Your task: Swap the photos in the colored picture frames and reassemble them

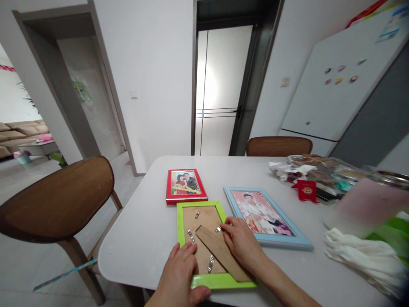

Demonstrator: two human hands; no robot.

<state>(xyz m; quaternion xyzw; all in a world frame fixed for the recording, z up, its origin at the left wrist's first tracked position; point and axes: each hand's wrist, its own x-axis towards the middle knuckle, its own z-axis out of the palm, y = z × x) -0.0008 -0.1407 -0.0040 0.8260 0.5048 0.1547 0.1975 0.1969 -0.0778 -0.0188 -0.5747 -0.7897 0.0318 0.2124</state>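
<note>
Left hand (180,266) loosely spread on left of green frame (207,219); right hand (239,241), half-curled, at its right metal clip (218,229), grip unclear. Hard pressing could skid frame.

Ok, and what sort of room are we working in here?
Most likely a dining area in a home: there's a white table, wooden-backed chairs around it, and what looks like a refrigerator standing at the right.
</note>
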